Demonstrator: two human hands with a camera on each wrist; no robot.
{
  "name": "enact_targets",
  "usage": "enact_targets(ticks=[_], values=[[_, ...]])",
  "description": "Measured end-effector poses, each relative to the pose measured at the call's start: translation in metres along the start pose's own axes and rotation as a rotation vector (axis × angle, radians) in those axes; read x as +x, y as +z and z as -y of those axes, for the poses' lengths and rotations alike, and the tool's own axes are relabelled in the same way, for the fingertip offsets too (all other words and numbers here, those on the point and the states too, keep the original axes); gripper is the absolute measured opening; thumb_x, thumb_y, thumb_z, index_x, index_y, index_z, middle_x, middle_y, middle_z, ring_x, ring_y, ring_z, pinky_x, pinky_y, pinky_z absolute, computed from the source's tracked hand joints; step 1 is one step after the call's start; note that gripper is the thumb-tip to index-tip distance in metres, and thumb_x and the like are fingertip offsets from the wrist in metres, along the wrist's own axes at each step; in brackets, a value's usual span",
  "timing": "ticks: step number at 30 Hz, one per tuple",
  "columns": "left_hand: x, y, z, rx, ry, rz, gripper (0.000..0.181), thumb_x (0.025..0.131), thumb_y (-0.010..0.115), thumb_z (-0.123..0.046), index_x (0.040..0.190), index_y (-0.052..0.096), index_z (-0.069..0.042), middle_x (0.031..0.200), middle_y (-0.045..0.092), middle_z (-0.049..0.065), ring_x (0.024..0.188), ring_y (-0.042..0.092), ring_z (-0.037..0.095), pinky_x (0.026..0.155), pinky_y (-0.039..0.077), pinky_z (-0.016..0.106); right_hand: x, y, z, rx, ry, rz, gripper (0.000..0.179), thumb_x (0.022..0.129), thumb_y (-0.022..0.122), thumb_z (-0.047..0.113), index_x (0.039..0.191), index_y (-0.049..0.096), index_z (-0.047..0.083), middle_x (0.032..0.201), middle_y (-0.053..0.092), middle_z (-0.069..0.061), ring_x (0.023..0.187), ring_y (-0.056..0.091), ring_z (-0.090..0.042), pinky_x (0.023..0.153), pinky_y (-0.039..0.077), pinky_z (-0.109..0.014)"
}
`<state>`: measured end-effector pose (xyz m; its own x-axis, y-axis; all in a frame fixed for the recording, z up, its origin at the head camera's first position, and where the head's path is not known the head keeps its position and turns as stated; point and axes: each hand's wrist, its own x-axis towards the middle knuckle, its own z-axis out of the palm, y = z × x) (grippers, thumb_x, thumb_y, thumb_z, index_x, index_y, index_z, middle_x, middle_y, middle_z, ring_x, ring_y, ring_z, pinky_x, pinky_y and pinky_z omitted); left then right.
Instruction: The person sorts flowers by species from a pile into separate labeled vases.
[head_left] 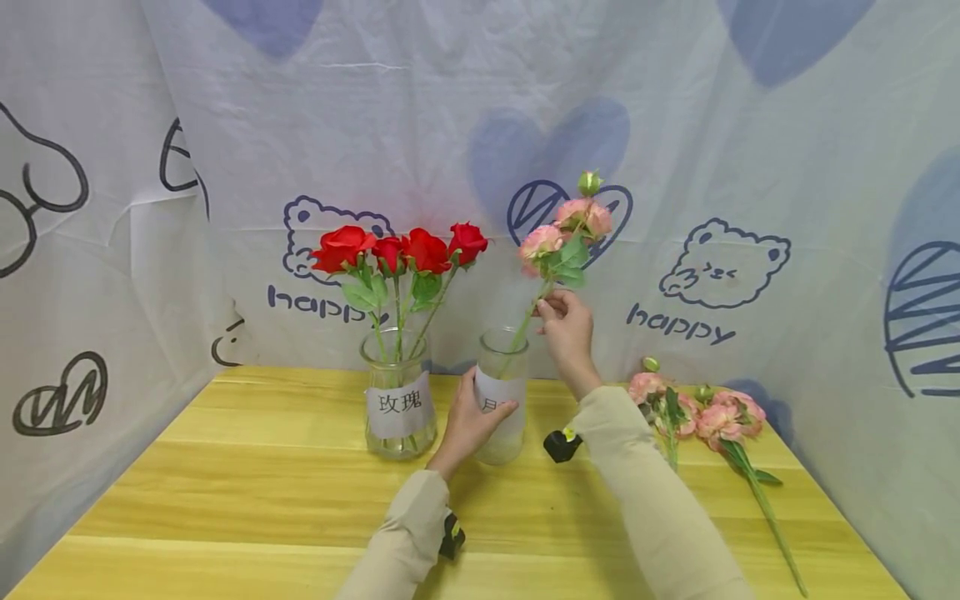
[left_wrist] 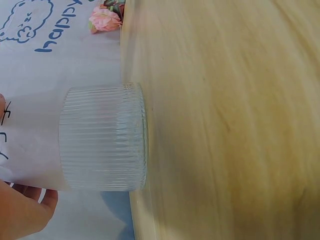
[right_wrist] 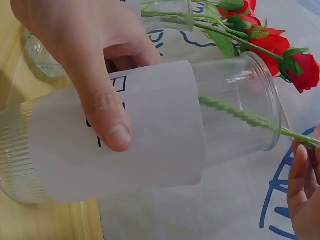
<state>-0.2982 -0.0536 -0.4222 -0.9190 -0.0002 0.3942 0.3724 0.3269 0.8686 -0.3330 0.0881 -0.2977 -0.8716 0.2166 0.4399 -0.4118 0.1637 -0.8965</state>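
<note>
In the head view my left hand point(head_left: 468, 425) grips a clear glass vase point(head_left: 500, 446) round its white paper label. The thumb lies across the label's front in the right wrist view, and the vase's ribbed base point(left_wrist: 105, 140) shows in the left wrist view. Above the rim my right hand point(head_left: 567, 329) pinches the green stem point(right_wrist: 235, 112) of a pink flower spray point(head_left: 566, 229). That stem's lower part is inside the vase, slanting down from the mouth; its tip is hidden behind the label.
Left of this vase stands a wider glass vase point(head_left: 401, 446) with several red roses point(head_left: 427, 250) and a label. More pink flowers point(head_left: 723, 421) lie on the wooden table point(head_left: 262, 508) at the right. A patterned cloth point(head_left: 435, 125) hangs behind the table and along its sides.
</note>
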Motion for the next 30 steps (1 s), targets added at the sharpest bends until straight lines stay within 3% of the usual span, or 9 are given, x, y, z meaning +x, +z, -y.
enact_targets(ticks=[5,12,19,24,30], values=[[0.000,0.001,0.000,0.010,-0.002,-0.004,0.077,0.082,0.078,-0.022,0.141,0.035,0.002,0.122,0.049,0.021,0.104,0.052,0.034,0.087,0.048,0.050,-0.003,0.004,-0.001,-0.024,-0.018,0.070,0.017,0.092,0.059,-0.005,0.107,0.061,-0.013,0.102,0.066,-0.027,0.075,0.063,-0.013,0.053,0.050,-0.016],[-0.001,0.001,-0.003,0.009,-0.015,-0.003,0.077,0.083,0.078,-0.022,0.142,0.034,0.001,0.123,0.049,0.020,0.104,0.052,0.034,0.087,0.048,0.050,-0.007,0.006,-0.001,-0.108,-0.012,0.162,0.018,0.090,0.063,-0.003,0.108,0.063,-0.008,0.104,0.066,-0.023,0.089,0.065,-0.028,0.058,0.049,-0.016],[0.001,0.000,-0.001,0.010,0.002,-0.007,0.078,0.083,0.078,-0.022,0.142,0.034,0.003,0.123,0.049,0.022,0.105,0.052,0.035,0.087,0.047,0.051,-0.007,-0.002,-0.003,-0.253,0.025,0.195,0.019,0.091,0.063,0.001,0.108,0.066,-0.006,0.104,0.067,-0.021,0.096,0.063,-0.031,0.080,0.054,-0.034],[0.001,0.001,0.000,0.011,0.011,-0.010,0.078,0.083,0.078,-0.021,0.141,0.034,0.005,0.124,0.048,0.023,0.107,0.051,0.037,0.090,0.046,0.052,-0.005,-0.010,-0.006,-0.263,0.088,0.219,0.018,0.094,0.058,0.002,0.108,0.065,-0.006,0.103,0.066,-0.020,0.096,0.063,-0.033,0.075,0.054,-0.029],[0.001,0.003,0.001,0.013,0.010,-0.015,0.079,0.082,0.078,-0.019,0.141,0.033,0.005,0.124,0.048,0.023,0.108,0.051,0.037,0.091,0.045,0.053,-0.007,-0.019,-0.010,-0.253,0.094,0.246,0.019,0.095,0.058,0.004,0.110,0.064,-0.006,0.104,0.066,-0.020,0.094,0.064,-0.032,0.073,0.054,-0.028]])
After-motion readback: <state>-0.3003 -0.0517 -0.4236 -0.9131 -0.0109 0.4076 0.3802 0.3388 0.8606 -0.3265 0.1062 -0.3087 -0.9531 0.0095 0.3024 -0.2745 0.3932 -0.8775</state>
